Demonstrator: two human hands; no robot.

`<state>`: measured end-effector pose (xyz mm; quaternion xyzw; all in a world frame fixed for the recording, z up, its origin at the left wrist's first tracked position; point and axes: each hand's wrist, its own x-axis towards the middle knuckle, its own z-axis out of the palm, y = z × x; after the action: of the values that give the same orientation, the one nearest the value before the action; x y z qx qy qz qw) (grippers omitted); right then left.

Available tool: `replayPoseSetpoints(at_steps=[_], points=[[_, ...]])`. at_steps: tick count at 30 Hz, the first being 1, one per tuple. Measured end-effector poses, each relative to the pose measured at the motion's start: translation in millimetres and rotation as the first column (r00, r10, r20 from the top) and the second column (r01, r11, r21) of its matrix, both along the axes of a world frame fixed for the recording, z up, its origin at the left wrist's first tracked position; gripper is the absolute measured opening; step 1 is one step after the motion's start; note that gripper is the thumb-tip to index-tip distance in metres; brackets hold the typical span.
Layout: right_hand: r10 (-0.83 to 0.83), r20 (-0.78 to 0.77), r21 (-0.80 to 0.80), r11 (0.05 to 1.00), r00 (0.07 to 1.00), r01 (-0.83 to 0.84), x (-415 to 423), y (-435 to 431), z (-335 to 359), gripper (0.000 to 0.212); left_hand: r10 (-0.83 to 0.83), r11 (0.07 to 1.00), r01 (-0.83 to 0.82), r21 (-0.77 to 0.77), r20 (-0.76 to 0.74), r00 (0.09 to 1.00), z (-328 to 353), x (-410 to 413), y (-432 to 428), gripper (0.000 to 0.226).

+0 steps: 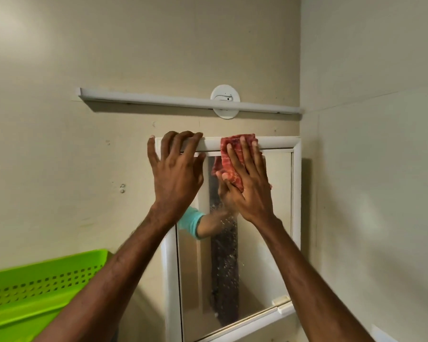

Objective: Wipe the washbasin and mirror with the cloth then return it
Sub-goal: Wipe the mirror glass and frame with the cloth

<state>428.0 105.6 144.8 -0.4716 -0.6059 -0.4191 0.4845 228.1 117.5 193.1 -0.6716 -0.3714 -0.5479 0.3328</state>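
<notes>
A white-framed mirror [257,255] hangs on the beige wall in front of me, its glass speckled with droplets down the middle. My right hand [248,186] lies flat with spread fingers, pressing a red patterned cloth [229,156] against the top of the glass and the upper frame. My left hand [174,174] rests on the frame's top left corner, fingers hooked over its upper edge. The glass reflects the cloth and an arm in a teal sleeve. The washbasin is out of view.
A white tube light [183,101] and a round white wall fitting [224,101] sit just above the mirror. A bright green perforated plastic basket [35,287] juts in at the lower left. A side wall closes in on the right.
</notes>
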Motion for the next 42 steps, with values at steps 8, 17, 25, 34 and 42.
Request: replayPoseSetpoints(at_steps=[8, 17, 25, 34, 42], points=[[0.002, -0.340, 0.130, 0.990, 0.940, 0.045, 86.0, -1.1, 7.9, 0.065, -0.002, 0.999, 0.002, 0.040, 0.011, 1.000, -1.8, 5.0, 3.4, 0.050], [0.120, -0.363, 0.142, 0.987, 0.924, -0.072, 34.0, -17.8, 17.8, 0.073, -0.002, 1.000, 0.002, 0.027, 0.003, 1.000, 0.5, 4.3, 2.6, 0.052], [0.058, -0.393, 0.035, 0.998, 0.918, -0.048, 119.5, -28.6, 1.2, 0.059, -0.024, 1.000, 0.024, 0.017, 0.008, 1.000, -0.8, 5.3, 3.6, 0.051], [0.073, -0.191, -0.040, 0.996, 0.979, -0.082, 102.2, -19.5, -5.6, 0.059, -0.029, 0.999, 0.029, 0.025, 0.018, 0.999, 0.9, 4.9, 0.6, 0.053], [0.085, -0.407, 0.060, 0.996, 0.909, -0.066, 122.3, -23.0, -41.2, 0.057, -0.018, 0.999, 0.019, 0.028, -0.016, 1.000, 0.7, 4.4, -1.2, 0.053]])
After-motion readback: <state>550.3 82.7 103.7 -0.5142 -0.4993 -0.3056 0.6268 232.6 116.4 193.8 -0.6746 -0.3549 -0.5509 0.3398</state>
